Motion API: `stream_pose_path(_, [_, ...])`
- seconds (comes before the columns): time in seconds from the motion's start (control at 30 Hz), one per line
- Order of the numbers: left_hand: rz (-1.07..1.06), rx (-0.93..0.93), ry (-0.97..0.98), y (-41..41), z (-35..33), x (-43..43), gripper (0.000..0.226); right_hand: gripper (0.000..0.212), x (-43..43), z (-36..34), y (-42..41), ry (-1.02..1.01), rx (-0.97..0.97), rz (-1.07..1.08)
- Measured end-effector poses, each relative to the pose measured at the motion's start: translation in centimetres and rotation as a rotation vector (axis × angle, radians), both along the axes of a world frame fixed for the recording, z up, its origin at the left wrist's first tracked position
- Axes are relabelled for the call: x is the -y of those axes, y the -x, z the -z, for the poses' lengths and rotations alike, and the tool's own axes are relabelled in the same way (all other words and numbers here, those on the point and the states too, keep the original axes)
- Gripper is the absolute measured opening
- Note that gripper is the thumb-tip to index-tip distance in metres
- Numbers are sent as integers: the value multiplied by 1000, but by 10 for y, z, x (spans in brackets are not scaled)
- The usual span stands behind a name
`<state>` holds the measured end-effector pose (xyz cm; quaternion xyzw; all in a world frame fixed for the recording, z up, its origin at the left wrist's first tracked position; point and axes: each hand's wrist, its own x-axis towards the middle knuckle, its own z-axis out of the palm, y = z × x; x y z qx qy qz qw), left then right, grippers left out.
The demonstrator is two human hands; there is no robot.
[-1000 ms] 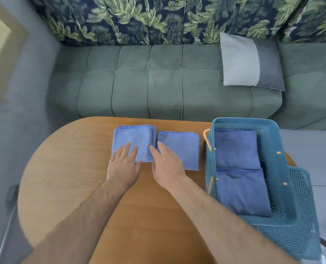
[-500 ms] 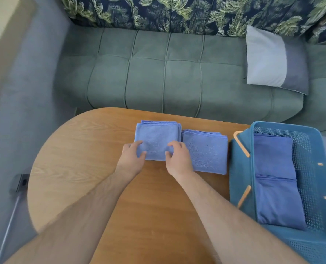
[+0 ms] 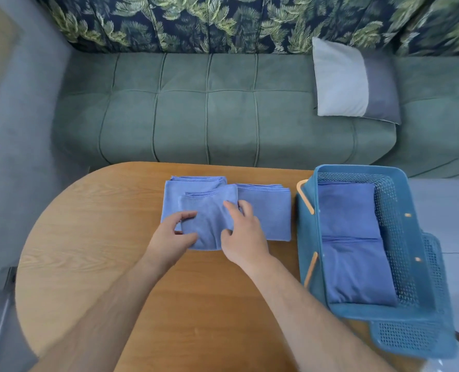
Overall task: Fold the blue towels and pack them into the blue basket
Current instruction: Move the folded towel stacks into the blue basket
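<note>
Standing at the right end of the wooden table [image 3: 94, 237], the blue basket [image 3: 421, 312] holds two folded towels [image 3: 354, 253]. Left of it, the left hand [image 3: 169, 237] and right hand [image 3: 246, 237] pinch one folded blue towel [image 3: 209, 218] above a stack [image 3: 174, 194], beside another folded towel [image 3: 271, 210].

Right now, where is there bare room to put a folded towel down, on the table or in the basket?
The table is bare left of the left stack and near the front edge around the forearms. The middle is crowded: both hands, left hand and right hand, grip the top towel beside the right stack. In the basket, two towels cover the floor.
</note>
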<state>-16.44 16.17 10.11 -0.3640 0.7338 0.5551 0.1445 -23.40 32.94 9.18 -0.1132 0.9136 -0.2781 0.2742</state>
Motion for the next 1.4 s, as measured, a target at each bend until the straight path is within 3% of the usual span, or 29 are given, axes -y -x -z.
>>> stream_pose_path(0.17, [190, -302, 259, 16, -35, -65, 45, 69, -64, -41, 5, 59, -164, 101])
stream_pose_path(0.37, [441, -399, 273, 60, -46, -173, 49, 64, -183, -71, 28, 22, -282, 298])
stream_pose_path(0.57, [652, -356, 551, 111, -30, -267, 53, 67, -265, -51, 68, -57, -227, 349])
stream_pose_path(0.83, [849, -155, 1082, 142, 13, -294, 32, 70, -267, 0, 93, -205, -137, 186])
stream_pose_path(0.93, [853, -151, 1276, 143, 21, -294, 37, 65, -264, 10, 92, -464, -372, 85])
stream_pose_path(1.0, [894, -178, 1328, 146, 21, -294, 39, 60, -262, 19, 88, -546, -511, -27])
stream_pose_path(1.07, [998, -198, 1344, 150, 24, -293, 39, 64, -261, 34, 85, -481, -533, -138])
stream_pose_path(1.23, [1171, -118, 1270, 163, 35, -295, 44, 65, -262, 67, 98, -493, -406, -170])
stream_pose_path(1.4, [1203, -50, 1251, 170, 41, -300, 45, 62, -259, 70, 105, -502, -276, -257])
